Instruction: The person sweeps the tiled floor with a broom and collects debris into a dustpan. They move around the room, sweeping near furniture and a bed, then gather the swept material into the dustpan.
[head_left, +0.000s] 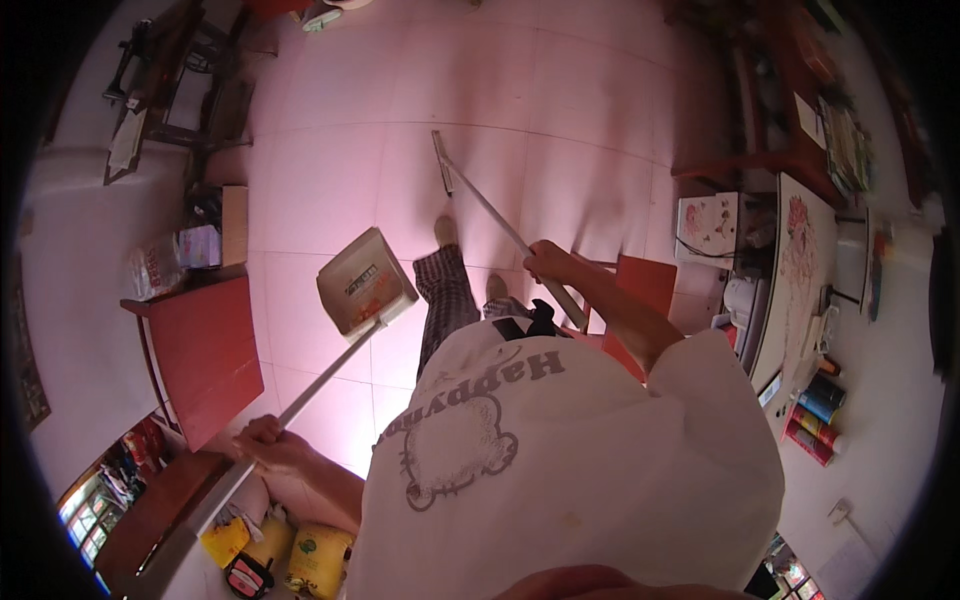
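Note:
My left hand (274, 448) grips the pale pole of a long-handled dustpan (367, 289). The pan hangs open side up at my left front, with some orange-brown bits or marks inside that I cannot make out. In my right hand (551, 262) is the light handle of a broom or floor squeegee. Its narrow head (442, 163) rests on the tiled floor (322, 180) ahead of my feet. The dustpan and that head are well apart.
To my left stands a red table (210, 364); a red chair or stool (637, 289) is close on my right. Yellow sacks (319, 559) lie behind at the left. A white patterned box (706, 231) and a flower-printed tabletop (796, 270) line the right wall.

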